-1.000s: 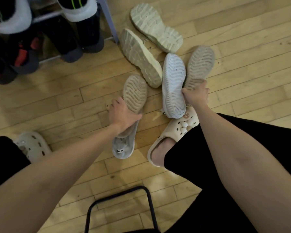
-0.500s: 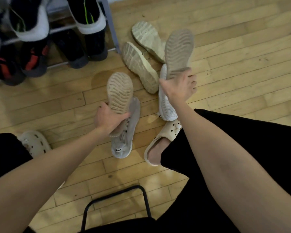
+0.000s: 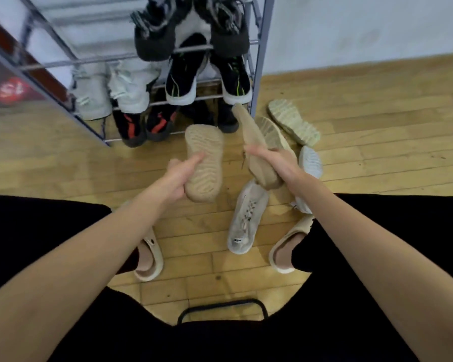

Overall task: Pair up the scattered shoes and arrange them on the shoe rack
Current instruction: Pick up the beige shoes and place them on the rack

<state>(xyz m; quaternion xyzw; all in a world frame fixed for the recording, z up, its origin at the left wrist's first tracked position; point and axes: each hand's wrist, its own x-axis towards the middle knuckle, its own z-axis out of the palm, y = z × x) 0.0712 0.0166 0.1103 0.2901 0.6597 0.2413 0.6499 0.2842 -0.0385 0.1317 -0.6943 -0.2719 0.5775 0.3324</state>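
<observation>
My left hand (image 3: pixel 179 176) grips a tan shoe (image 3: pixel 207 155) by its heel, sole facing up, above the floor. My right hand (image 3: pixel 275 160) holds the matching tan shoe (image 3: pixel 249 134) on its side, toe pointing at the metal shoe rack (image 3: pixel 258 74). Both shoes hover just in front of the rack's lower right corner. On the floor lie a light grey sneaker (image 3: pixel 246 218) upright, its mate (image 3: pixel 310 160) sole up, and two pale green-soled shoes (image 3: pixel 293 121) overturned to the right.
The rack holds several pairs: dark knit boots on top, black sneakers and pale grey shoes in the middle, black-and-red ones at the bottom. My feet wear beige clogs (image 3: pixel 149 257). A black stool frame (image 3: pixel 222 309) sits under me. A white wall (image 3: pixel 364 27) stands behind.
Both hands lifted the two tan shoes off the floor and carried them up toward the rack. The right shoe turned onto its side. The view tilted up, showing more of the rack.
</observation>
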